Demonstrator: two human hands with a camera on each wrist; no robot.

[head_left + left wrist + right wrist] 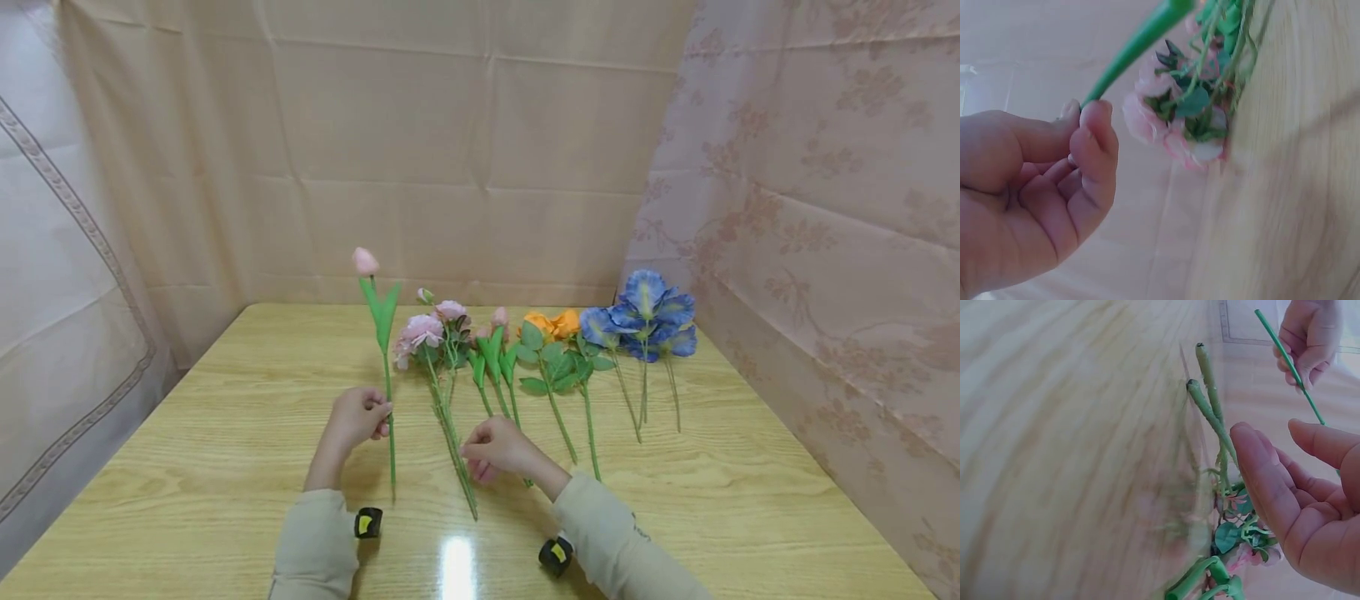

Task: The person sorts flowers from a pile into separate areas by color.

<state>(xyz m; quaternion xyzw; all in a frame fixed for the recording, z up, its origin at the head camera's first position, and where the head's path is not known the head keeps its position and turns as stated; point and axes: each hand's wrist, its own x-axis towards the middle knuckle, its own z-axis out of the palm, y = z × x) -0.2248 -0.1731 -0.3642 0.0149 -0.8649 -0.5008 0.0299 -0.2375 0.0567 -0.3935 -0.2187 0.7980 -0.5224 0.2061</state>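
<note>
My left hand [363, 415] pinches the green stem of a pink artificial tulip [365, 262] between thumb and fingertips. The tulip stands upright above the table, bloom on top. In the left wrist view, the stem [1129, 50] runs up from the fingertips of my left hand [1041, 181]. My right hand [501, 447] is beside the lower stems of the pink peonies [423, 331]. From the right wrist, a gap shows between thumb and fingers of my right hand [1304, 500]; whether a finger touches the peony stems [1211, 406] I cannot tell.
Right of the peonies lie several more pink tulips [492, 354], orange roses [564, 323] and blue flowers [647, 293], stems towards me. All rest on the wooden table [225, 467]. A beige cloth [390, 167] hangs behind, with patterned cloth [840, 250] at right.
</note>
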